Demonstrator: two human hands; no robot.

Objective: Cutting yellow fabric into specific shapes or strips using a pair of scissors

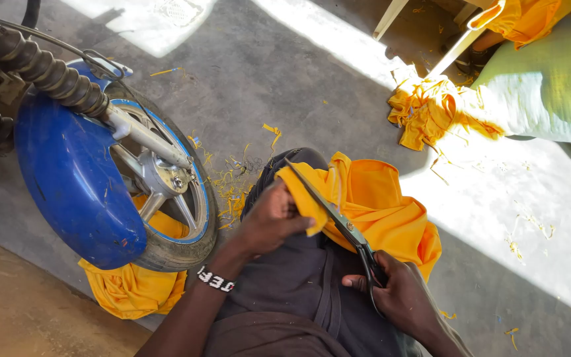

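My left hand [269, 218] pinches a flap of orange cloth [378, 205] that lies over my lap and spills to the right. My right hand [401, 294] grips the black handles of a pair of scissors [338, 218]. The long blades point up and to the left, lying along the edge of the held flap. A beaded band [215, 279] circles my left wrist. My dark trousers [305, 277] show beneath the cloth.
A motorbike front wheel [166, 198] with a blue mudguard [67, 178] stands close at the left, over another orange cloth [130, 291]. More orange fabric [424, 112] and a pale green sack [550, 86] lie at the upper right. Orange scraps litter the concrete floor.
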